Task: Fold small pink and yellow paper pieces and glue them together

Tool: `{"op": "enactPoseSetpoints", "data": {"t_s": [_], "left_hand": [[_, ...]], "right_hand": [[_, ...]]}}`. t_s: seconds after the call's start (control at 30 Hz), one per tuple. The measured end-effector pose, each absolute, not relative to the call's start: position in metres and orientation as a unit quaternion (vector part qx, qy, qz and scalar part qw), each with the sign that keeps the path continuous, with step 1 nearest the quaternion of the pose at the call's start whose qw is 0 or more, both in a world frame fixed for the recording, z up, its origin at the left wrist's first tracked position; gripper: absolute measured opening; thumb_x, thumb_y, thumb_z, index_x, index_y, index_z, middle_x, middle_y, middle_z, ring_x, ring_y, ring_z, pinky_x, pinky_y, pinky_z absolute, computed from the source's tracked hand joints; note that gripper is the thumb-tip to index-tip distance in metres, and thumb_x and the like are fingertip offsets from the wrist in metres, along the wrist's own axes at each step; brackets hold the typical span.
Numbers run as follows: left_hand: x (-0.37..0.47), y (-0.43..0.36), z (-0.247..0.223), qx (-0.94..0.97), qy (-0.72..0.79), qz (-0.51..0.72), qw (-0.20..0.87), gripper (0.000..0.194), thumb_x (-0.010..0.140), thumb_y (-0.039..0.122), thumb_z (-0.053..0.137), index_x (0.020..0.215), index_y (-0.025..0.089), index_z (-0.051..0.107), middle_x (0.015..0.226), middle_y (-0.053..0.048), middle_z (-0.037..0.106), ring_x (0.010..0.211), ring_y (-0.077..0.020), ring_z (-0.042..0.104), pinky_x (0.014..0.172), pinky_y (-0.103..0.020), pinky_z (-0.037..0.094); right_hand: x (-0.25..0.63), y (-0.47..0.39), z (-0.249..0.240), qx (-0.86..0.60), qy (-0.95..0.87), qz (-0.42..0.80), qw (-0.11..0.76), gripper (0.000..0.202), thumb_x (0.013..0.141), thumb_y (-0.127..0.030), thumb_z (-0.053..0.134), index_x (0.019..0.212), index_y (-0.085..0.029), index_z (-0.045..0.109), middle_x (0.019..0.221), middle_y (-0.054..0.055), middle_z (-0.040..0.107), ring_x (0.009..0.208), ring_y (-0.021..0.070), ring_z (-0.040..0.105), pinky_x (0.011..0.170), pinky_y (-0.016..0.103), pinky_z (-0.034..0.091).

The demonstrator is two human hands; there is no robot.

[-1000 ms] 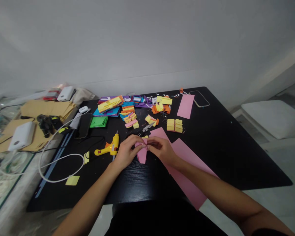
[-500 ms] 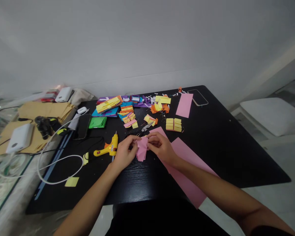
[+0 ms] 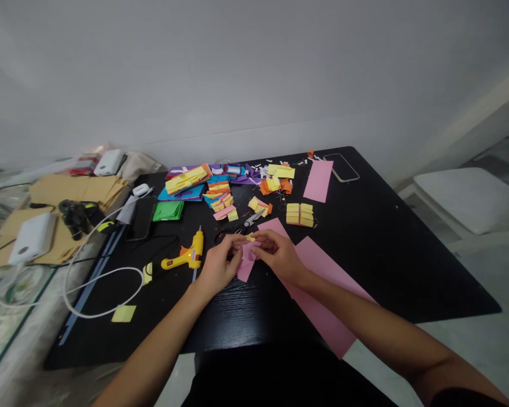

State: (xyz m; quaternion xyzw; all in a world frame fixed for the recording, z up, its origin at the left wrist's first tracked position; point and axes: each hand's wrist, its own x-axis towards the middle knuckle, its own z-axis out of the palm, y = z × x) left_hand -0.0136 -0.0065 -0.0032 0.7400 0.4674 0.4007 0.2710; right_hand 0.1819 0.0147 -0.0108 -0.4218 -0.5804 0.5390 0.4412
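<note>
A small folded pink paper piece (image 3: 246,268) is pinched between both hands above the black table (image 3: 224,322). My left hand (image 3: 220,261) grips its left side, with fingers closed. On its upper right, my right hand (image 3: 280,255) also holds it with closed fingers. A bit of yellow paper (image 3: 250,237) shows just beyond the fingertips; whether it is attached cannot be made out. Scissors (image 3: 253,218) lie behind the hands. Large pink sheets (image 3: 326,294) rest under and beside my right forearm. A yellow glue gun (image 3: 190,254) lies left of my left hand.
Bundles of yellow paper (image 3: 299,215), green paper (image 3: 168,211) and orange scraps (image 3: 285,186) lie toward the back. A white cable (image 3: 104,314) loops over the left side near a dark phone (image 3: 142,217). Another phone (image 3: 341,168) sits back right, near a pink strip (image 3: 318,181).
The pink piece has tilted in my fingers, its lower end swinging slightly left. Both hands keep their grip, fingers shifted a little, and more yellow paper shows behind them.
</note>
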Motion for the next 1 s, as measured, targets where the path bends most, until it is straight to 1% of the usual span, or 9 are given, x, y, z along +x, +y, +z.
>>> {"op": "enactPoseSetpoints", "data": {"t_s": [0.1,0.2,0.3,0.37,0.5,0.63,0.7,0.87,1.0], "left_hand": [[-0.012,-0.006,-0.005,0.727,0.474,0.412,0.278,0.019,0.096,0.019,0.058,0.115,0.022,0.058,0.104,-0.006,0.074,0.082,-0.0147,0.073,0.077,-0.029,0.061],[-0.01,-0.004,-0.006,0.701,0.486,0.432,0.293,0.012,0.096,0.022,0.061,0.108,0.02,0.058,0.095,-0.004,0.071,0.074,-0.0125,0.07,0.07,-0.026,0.06],[-0.01,-0.004,-0.006,0.703,0.487,0.435,0.282,0.006,0.096,0.021,0.061,0.101,0.02,0.058,0.093,-0.003,0.07,0.072,-0.0117,0.067,0.068,-0.025,0.058],[-0.011,-0.004,-0.004,0.72,0.476,0.43,0.265,0.002,0.096,0.02,0.06,0.094,0.019,0.059,0.096,-0.005,0.07,0.076,-0.0123,0.066,0.07,-0.025,0.057],[-0.013,-0.005,0.003,0.754,0.445,0.42,0.238,0.004,0.094,0.016,0.06,0.094,0.019,0.063,0.104,-0.007,0.069,0.084,-0.0147,0.067,0.073,-0.027,0.058],[-0.012,-0.007,0.01,0.783,0.435,0.401,0.195,0.008,0.092,0.015,0.062,0.099,0.019,0.066,0.11,-0.009,0.07,0.102,-0.021,0.068,0.09,-0.037,0.058],[-0.01,-0.008,0.01,0.788,0.43,0.398,0.188,0.009,0.093,0.017,0.063,0.101,0.02,0.067,0.113,-0.01,0.07,0.107,-0.0226,0.068,0.095,-0.04,0.057],[-0.006,-0.008,0.006,0.787,0.432,0.401,0.18,0.009,0.094,0.02,0.064,0.102,0.021,0.069,0.113,-0.01,0.069,0.107,-0.0216,0.068,0.095,-0.039,0.058],[-0.006,-0.007,0.004,0.786,0.431,0.405,0.178,0.013,0.095,0.02,0.065,0.106,0.022,0.069,0.115,-0.01,0.07,0.109,-0.0218,0.069,0.096,-0.04,0.059]], "right_hand": [[0.183,0.016,-0.01,-0.431,-0.606,0.511,0.432,0.018,0.083,-0.034,0.075,0.095,-0.022,0.076,0.091,0.005,0.078,0.082,0.0201,0.074,0.075,0.033,0.059],[0.183,0.017,-0.011,-0.442,-0.594,0.521,0.426,0.016,0.082,-0.036,0.075,0.086,-0.021,0.074,0.082,0.004,0.075,0.075,0.0193,0.07,0.063,0.03,0.058],[0.181,0.018,-0.015,-0.419,-0.557,0.58,0.422,0.024,0.081,-0.039,0.075,0.096,-0.021,0.073,0.085,0.003,0.073,0.07,0.0182,0.07,0.057,0.029,0.059],[0.18,0.018,-0.018,-0.402,-0.548,0.605,0.415,0.027,0.081,-0.038,0.073,0.101,-0.02,0.073,0.091,0.004,0.074,0.07,0.017,0.071,0.062,0.03,0.062],[0.179,0.02,-0.021,-0.395,-0.524,0.631,0.414,0.026,0.079,-0.042,0.077,0.093,-0.02,0.073,0.088,0.002,0.072,0.074,0.017,0.071,0.066,0.031,0.065],[0.179,0.02,-0.019,-0.401,-0.478,0.65,0.434,0.034,0.073,-0.046,0.085,0.087,-0.019,0.07,0.084,0.001,0.069,0.079,0.0171,0.07,0.067,0.03,0.067],[0.179,0.021,-0.018,-0.398,-0.462,0.658,0.443,0.038,0.071,-0.049,0.087,0.085,-0.019,0.07,0.085,0.001,0.07,0.078,0.0166,0.07,0.069,0.031,0.068],[0.18,0.022,-0.019,-0.395,-0.427,0.687,0.436,0.041,0.067,-0.05,0.09,0.085,-0.017,0.073,0.084,0.002,0.073,0.079,0.017,0.072,0.078,0.037,0.068],[0.18,0.025,-0.022,-0.395,-0.412,0.696,0.436,0.042,0.064,-0.049,0.092,0.084,-0.016,0.075,0.084,0.003,0.075,0.081,0.0187,0.073,0.08,0.039,0.068]]}}
